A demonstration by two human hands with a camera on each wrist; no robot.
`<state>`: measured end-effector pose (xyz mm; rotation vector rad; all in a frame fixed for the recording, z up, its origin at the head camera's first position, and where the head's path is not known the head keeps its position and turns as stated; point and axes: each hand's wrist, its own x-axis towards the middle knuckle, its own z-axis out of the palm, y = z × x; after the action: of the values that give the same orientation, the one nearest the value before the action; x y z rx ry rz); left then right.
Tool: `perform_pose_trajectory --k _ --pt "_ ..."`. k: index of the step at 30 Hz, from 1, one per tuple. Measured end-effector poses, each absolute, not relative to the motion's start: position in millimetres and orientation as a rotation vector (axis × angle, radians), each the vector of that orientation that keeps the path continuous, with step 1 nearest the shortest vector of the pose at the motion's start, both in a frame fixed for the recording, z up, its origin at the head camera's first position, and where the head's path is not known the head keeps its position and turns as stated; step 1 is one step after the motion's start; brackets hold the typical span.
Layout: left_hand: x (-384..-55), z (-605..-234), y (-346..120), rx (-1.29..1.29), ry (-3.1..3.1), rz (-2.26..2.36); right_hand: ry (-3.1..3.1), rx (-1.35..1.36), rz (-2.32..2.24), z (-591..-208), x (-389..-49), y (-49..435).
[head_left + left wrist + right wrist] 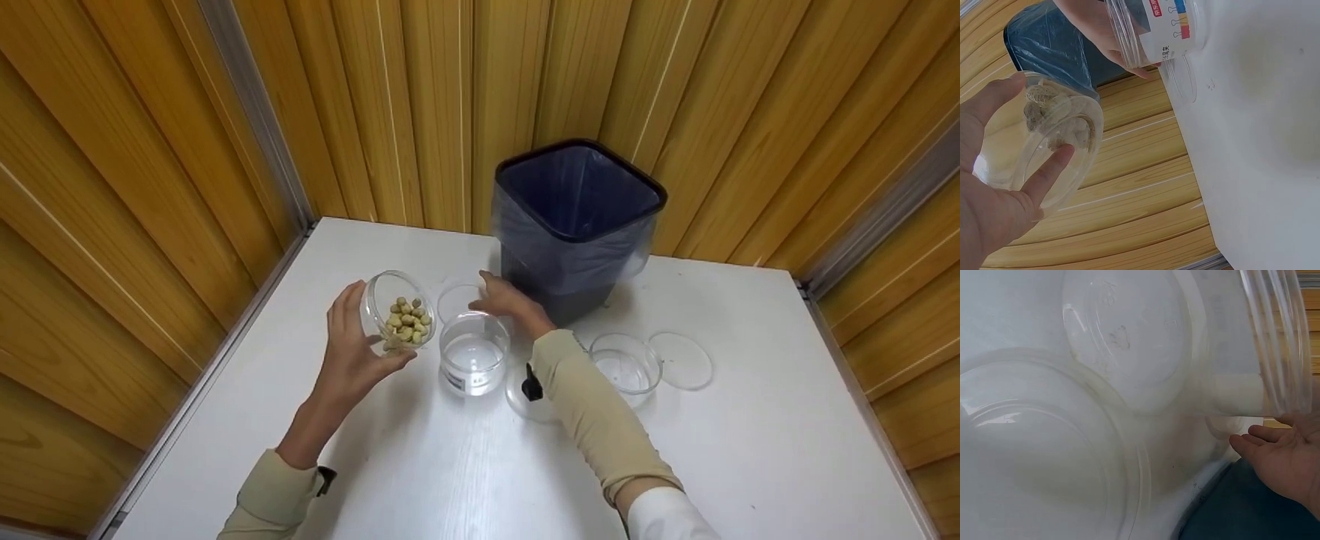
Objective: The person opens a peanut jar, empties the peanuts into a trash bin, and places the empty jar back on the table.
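Observation:
My left hand (349,352) grips a clear plastic jar (377,296) tilted sideways, its mouth turned toward the right. Several tan nuts (407,322) lie in the jar; textured shells show through its wall in the left wrist view. Beside it, a second clear jar (474,364) stands upright on the table, lidless, with a printed label (1165,28). My right hand (506,300) is just beyond this jar's far rim, fingers extended and apparently holding nothing. A round clear lid (448,300) lies behind the jar, close to those fingers.
A dark bin (555,259) lined with a blue bag stands at the back of the white table (750,450). Below my right forearm lies another clear lid (523,401). To the right are a third clear jar (626,367) and a lid (682,361). Wood-look panels (427,112) enclose the table.

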<state>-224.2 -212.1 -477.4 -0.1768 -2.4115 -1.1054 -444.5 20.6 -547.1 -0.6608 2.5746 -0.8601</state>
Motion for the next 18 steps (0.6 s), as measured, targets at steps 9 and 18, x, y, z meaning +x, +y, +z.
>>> perform_pose_trajectory --k 9,18 --pt "-225.8 -482.8 -208.8 -0.196 -2.412 -1.054 2.592 -0.861 -0.917 -530.4 -427.6 32.1" --pt "-230.2 -480.8 -203.9 -0.218 -2.407 -1.118 2.666 -0.967 -0.956 -499.7 -393.6 61.8"
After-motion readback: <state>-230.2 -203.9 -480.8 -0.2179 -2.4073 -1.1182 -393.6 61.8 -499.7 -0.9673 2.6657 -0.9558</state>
